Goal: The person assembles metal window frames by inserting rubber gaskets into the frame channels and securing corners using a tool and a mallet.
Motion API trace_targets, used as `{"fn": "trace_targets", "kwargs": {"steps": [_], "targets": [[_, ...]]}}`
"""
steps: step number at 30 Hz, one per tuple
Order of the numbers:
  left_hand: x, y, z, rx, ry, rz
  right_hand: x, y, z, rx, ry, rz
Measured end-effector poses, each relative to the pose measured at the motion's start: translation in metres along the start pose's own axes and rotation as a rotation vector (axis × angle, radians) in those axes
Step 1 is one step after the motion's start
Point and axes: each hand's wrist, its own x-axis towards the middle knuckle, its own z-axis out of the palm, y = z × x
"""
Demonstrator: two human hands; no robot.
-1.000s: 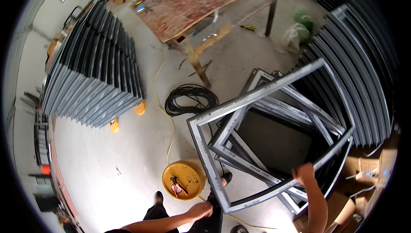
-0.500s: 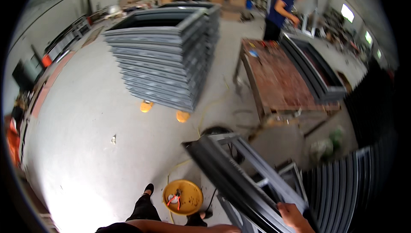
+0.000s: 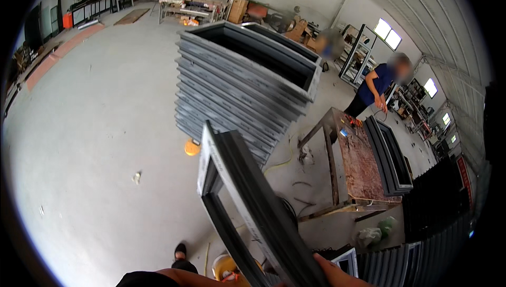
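A dark grey rectangular window frame is held up at a slant in front of me. Its far end overlaps the lower part of a tall stack of grey frames in the picture; whether they touch I cannot tell. At the lower edge, my right hand is closed on the frame's right side. My left forearm reaches across the bottom to the frame's near end, where the left hand's fingers are hidden. Below the frame, partly covered by it, stands a yellow tub with a red-handled tool inside.
A worn reddish workbench stands to the right, with frames along its far side. A person in dark blue stands behind it. More frames line the lower right, near plastic bags. A yellow support sits under the stack.
The held frame has swung up and left, from over the lower right to before the stack. My view has shifted, and the tub now sits lower and partly covered.
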Motion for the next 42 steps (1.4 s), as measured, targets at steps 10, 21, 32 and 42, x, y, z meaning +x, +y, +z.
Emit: {"fn": "trace_targets", "kwargs": {"steps": [10, 21, 32, 42], "targets": [[-0.074, 0.246, -0.155, -0.103, 0.86, 0.95, 0.061, -0.185, 0.08, -0.009, -0.417, -0.299], [-0.018, 0.433, -0.204, 0.042, 1.02, 1.161, 0.027, -0.157, -0.041, -0.507, 0.34, -0.94], [0.057, 0.645, -0.261, 0.048, 0.792, 1.677, 0.127, -0.204, -0.187, -0.858, 1.529, -1.134], [0.054, 0.83, -0.384, 0.278, 0.021, 1.782, 0.085, -0.429, -0.369, -0.969, 2.127, -1.219]]}}
